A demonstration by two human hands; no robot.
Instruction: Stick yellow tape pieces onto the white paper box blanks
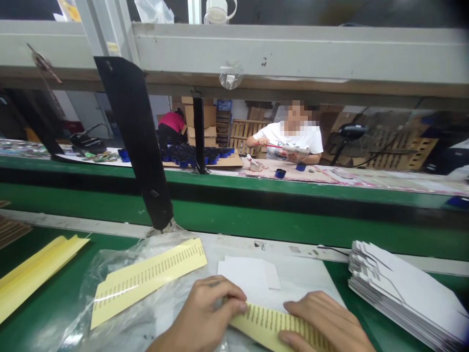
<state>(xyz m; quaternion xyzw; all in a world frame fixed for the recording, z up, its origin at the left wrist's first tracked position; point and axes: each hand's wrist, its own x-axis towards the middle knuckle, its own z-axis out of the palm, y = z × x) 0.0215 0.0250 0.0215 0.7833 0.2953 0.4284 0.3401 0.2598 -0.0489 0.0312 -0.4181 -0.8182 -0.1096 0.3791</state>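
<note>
My left hand [205, 313] and my right hand [322, 322] rest at the bottom edge on a yellow strip of small printed labels [267, 320]. The left fingers are curled and pinch at the strip's left end. The right hand presses down on the strip with its fingers together. White flat cards [249, 276] lie just beyond the strip on the grey work surface. A second yellow label strip [146, 278] lies on a clear plastic bag [110, 303] to the left.
A stack of white folded cartons [403, 288] sits at the right. Yellow backing paper [32, 274] lies at the left. A black bracket [139, 146] stands ahead. Beyond the green conveyor [293, 220], a person in a white shirt [293, 142] works near blue caps [190, 156].
</note>
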